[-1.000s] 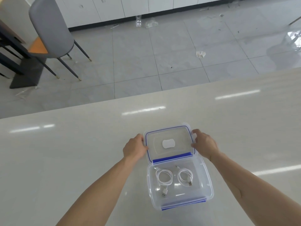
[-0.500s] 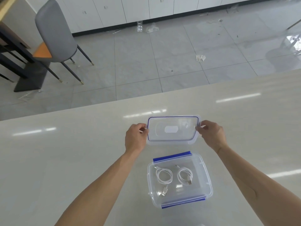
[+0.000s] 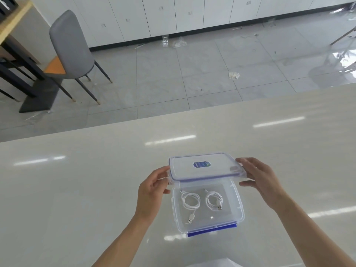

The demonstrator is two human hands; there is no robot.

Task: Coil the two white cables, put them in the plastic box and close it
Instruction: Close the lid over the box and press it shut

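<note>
Desk: open box near centre, two coiled cables side by side inside. Lid held above box's far edge, label up. Left hand pinches lid's left end, right hand grips right end, thumb below, fingers on top.

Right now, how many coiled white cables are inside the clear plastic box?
2. One coiled white cable lies in the left half of the clear plastic box; the other coiled white cable lies in the right half. None seems hidden.
</note>
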